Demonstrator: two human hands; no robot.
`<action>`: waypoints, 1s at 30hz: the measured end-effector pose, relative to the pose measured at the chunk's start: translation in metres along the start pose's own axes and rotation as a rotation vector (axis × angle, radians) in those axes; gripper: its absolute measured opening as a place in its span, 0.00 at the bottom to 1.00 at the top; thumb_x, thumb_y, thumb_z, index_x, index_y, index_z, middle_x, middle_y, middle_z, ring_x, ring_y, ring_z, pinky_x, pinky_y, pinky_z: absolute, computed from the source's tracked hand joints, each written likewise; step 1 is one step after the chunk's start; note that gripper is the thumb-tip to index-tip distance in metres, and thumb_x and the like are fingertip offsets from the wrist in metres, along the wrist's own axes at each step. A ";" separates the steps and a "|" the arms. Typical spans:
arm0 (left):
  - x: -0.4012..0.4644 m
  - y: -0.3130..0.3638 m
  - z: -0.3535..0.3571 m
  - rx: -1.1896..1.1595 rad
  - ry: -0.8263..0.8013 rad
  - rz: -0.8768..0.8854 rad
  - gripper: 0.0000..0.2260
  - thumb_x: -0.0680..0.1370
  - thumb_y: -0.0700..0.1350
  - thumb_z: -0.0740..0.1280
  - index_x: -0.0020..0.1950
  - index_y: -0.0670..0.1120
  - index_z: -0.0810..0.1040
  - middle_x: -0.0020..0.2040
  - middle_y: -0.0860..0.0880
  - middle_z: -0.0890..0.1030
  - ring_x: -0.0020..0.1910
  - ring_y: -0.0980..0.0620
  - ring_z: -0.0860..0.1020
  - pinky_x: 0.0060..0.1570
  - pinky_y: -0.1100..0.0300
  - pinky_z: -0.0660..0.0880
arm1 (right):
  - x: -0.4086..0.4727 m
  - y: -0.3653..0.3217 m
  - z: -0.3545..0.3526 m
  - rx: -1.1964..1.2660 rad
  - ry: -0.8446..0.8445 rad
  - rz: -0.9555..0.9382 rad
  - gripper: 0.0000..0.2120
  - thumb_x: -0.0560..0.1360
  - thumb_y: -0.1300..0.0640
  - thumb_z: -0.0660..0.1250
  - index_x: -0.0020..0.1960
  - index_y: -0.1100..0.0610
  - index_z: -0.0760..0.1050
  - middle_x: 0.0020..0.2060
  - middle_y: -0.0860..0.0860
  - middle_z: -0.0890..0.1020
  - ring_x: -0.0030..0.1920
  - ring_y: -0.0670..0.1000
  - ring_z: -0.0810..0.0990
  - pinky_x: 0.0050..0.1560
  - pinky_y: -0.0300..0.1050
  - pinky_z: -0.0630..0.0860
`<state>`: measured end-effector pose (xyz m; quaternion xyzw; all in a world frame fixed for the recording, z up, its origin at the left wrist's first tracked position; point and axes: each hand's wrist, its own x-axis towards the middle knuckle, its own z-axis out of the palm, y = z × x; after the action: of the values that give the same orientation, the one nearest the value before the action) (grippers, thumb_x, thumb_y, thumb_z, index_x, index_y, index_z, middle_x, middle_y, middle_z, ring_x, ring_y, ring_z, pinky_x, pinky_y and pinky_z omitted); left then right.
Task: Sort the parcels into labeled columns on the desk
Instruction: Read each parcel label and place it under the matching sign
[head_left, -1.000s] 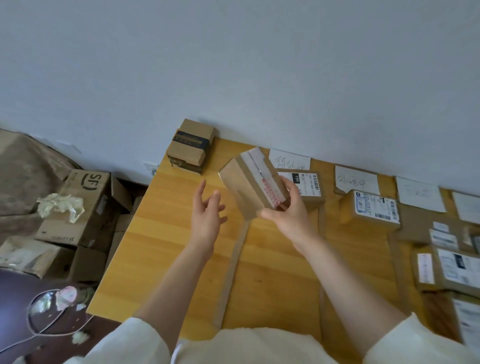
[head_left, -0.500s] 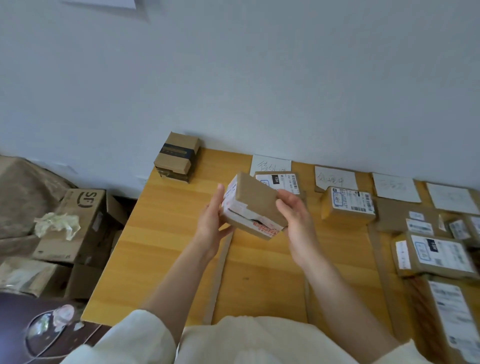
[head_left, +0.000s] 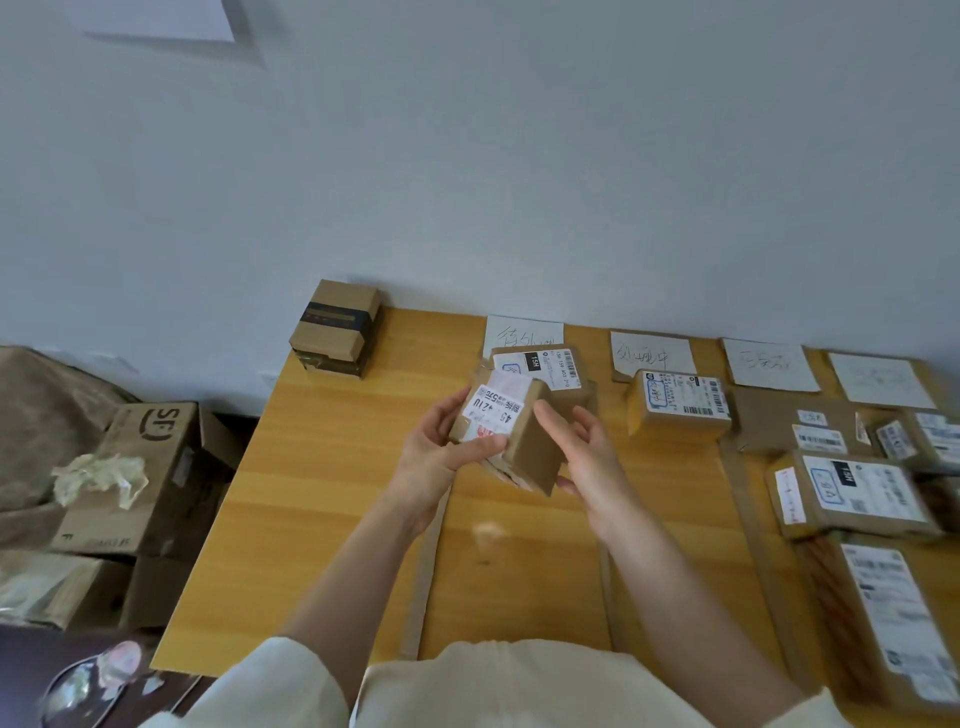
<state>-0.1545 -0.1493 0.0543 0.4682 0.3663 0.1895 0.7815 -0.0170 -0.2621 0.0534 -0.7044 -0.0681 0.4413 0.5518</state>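
I hold a small brown parcel with a white label above the wooden desk. My left hand grips its left side, the thumb lying across the label. My right hand rests against its right side with fairly straight fingers. Handwritten paper labels line the desk's back edge. One parcel lies under the first label, partly hidden by the held one. Another parcel sits under the second. Several parcels fill the right columns.
Cardboard strips mark the column borders. A box with a dark band stands at the desk's far left corner by the wall. Left of the desk, on the floor, are SF cartons with crumpled paper.
The parcel went from my right hand alone into both hands and turned label-up. My left hand now grips it, and my right hand's fingers have loosened. The view shifted right.
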 end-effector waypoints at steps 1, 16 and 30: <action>0.001 -0.001 -0.001 0.003 -0.026 0.005 0.36 0.63 0.33 0.78 0.69 0.46 0.72 0.61 0.46 0.81 0.55 0.53 0.81 0.46 0.63 0.79 | 0.001 0.000 0.000 -0.007 0.002 0.022 0.63 0.50 0.26 0.76 0.78 0.46 0.55 0.67 0.47 0.73 0.63 0.50 0.75 0.66 0.58 0.72; 0.000 0.008 0.009 0.222 0.043 -0.287 0.26 0.70 0.65 0.69 0.62 0.51 0.76 0.52 0.51 0.84 0.52 0.51 0.81 0.47 0.55 0.80 | -0.011 0.002 0.004 -0.376 0.090 -0.374 0.67 0.50 0.46 0.85 0.76 0.36 0.43 0.71 0.46 0.56 0.74 0.47 0.57 0.73 0.49 0.62; 0.002 -0.006 0.006 -0.041 -0.058 -0.175 0.33 0.64 0.43 0.78 0.67 0.45 0.71 0.61 0.40 0.80 0.57 0.46 0.81 0.59 0.49 0.78 | 0.002 0.001 -0.007 0.126 0.062 -0.196 0.47 0.62 0.45 0.78 0.76 0.46 0.58 0.70 0.46 0.73 0.69 0.46 0.72 0.69 0.51 0.69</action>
<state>-0.1491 -0.1540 0.0499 0.4238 0.3790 0.1142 0.8147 -0.0115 -0.2663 0.0513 -0.6716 -0.0918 0.3669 0.6372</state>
